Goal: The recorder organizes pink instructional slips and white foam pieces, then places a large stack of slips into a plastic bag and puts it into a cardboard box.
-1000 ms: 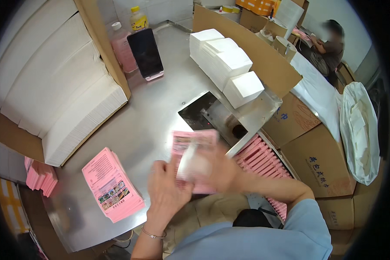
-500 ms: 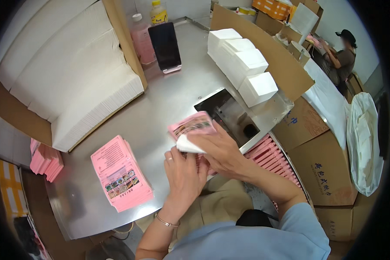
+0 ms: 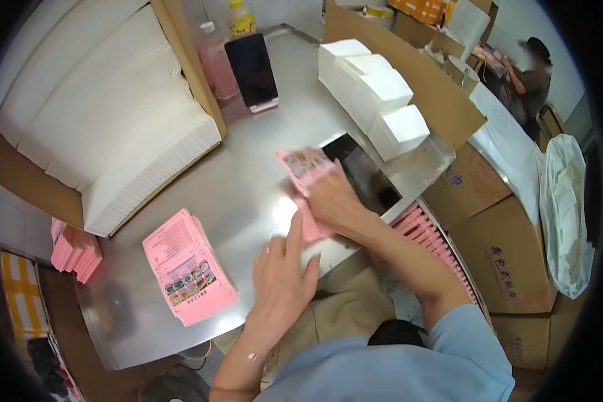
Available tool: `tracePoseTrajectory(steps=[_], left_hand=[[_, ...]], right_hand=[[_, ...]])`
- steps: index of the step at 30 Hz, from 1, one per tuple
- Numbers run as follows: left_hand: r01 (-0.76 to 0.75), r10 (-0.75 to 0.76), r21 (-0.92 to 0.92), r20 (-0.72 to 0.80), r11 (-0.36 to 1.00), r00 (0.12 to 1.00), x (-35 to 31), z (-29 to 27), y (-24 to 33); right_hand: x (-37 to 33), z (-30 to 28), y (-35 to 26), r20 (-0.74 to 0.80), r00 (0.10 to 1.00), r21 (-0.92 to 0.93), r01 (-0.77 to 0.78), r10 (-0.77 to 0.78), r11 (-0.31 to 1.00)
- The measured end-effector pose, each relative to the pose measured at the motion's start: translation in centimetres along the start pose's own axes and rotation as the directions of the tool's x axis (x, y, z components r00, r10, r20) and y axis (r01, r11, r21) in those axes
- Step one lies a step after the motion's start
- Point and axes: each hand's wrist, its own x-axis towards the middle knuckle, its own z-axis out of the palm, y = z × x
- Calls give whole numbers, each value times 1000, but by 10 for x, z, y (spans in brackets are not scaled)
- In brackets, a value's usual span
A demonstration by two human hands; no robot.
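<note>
A pink printed paper sleeve [image 3: 303, 165] with small food pictures lies over the metal table's near edge, its plain pink lower part reaching toward me. My right hand [image 3: 338, 201] is on the sleeve, gripping it with the fingers partly hidden and blurred. My left hand [image 3: 281, 281] is just nearer to me, fingers apart and nothing in it, the index fingertip by the sleeve's lower end. No white tissue shows at the sleeve. To the left lies a stack of flat pink printed sleeves [image 3: 191, 268].
White folded napkins [image 3: 154, 171] fill a carton at the left. More white napkin stacks [image 3: 375, 87] stand at the back right, near a dark rectangular opening [image 3: 365, 174]. A box of pink packets [image 3: 435, 251] is right of me. A phone [image 3: 251, 70] stands behind; a person [image 3: 532, 84] sits far right.
The white tissue at the sleeve is out of sight now. My right hand and the sleeve's printed end have moved away from me; my left hand has let go and drawn back, opening.
</note>
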Motion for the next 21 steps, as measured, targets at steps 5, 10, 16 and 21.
tracePoseTrajectory(steps=[5,10,16,21], left_hand=[[-61,78,-203,77,977,994,-36,-15,-13],[152,-60,193,-413,969,909,-57,-75,-63],[404,-430,353,-3,844,903,-64,-102,-101],[207,-205,4,-121,978,971,-32,-58,-63]], right_hand=[[-23,-36,42,382,880,-16,-299,282,954],[-13,-94,42,-283,952,-163,-168,117,972],[-12,-87,113,-318,925,-344,-316,207,884],[-13,-81,122,-407,894,-163,-275,189,948]])
